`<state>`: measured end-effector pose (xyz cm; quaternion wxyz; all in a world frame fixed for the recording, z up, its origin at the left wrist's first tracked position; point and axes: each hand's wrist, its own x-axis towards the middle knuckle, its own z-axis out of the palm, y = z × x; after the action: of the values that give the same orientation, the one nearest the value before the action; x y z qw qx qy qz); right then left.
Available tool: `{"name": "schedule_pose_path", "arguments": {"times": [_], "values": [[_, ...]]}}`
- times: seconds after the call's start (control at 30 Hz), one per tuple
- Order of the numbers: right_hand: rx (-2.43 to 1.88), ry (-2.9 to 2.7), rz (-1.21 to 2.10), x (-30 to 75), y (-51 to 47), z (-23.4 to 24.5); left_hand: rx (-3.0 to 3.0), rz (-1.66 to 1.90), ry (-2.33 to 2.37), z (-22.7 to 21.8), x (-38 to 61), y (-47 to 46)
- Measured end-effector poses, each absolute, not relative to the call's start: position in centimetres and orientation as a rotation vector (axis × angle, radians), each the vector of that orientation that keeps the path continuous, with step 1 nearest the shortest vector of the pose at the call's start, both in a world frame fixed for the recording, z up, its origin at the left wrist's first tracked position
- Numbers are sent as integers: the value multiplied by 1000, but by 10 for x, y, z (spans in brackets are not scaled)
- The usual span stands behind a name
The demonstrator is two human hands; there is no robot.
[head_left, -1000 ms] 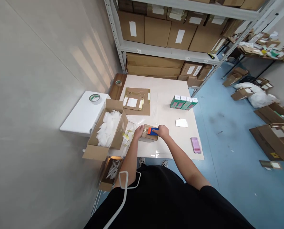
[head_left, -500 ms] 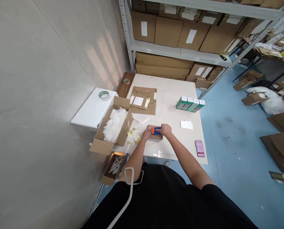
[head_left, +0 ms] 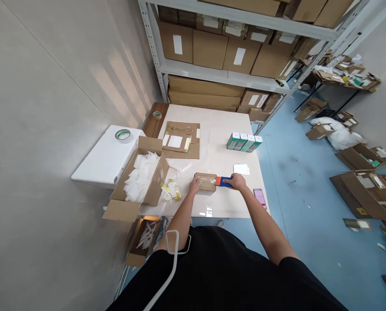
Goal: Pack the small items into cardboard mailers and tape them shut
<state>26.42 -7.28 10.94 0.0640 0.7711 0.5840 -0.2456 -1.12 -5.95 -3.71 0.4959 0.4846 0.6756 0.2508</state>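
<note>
A person in a black shirt [head_left: 225, 268] stands at a pale table [head_left: 222, 123]. Down low on the left, a brown bin box [head_left: 136, 259] has long white things in it. The phone [head_left: 260, 198] lies near the right edge of the table. The small brown box [head_left: 207, 182] sits on the table, close to the person, between the two hands. The left hand [head_left: 194, 185] holds its left end. The right hand [head_left: 238, 181] is closed around a blue and orange tool [head_left: 224, 182], and the orange part is up against the box's right end. Yellow and white scraps [head_left: 172, 191] lie to the left. Beside them is a big open box [head_left: 154, 183] full of white stuff [head_left: 143, 172]. White cards [head_left: 241, 169] lie past the right hand. Farther back are four green boxes [head_left: 244, 143] in a row and flat cardboard [head_left: 193, 151]. Behind the table stands a gray shelf [head_left: 209, 74] with many boxes.
</note>
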Motion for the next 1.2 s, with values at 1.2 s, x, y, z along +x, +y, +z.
{"name": "schedule_pose_path", "arguments": {"times": [1.2], "values": [[2794, 1325, -917, 259, -149, -20, 1173, 565, 1654, -49, -21, -54]]}}
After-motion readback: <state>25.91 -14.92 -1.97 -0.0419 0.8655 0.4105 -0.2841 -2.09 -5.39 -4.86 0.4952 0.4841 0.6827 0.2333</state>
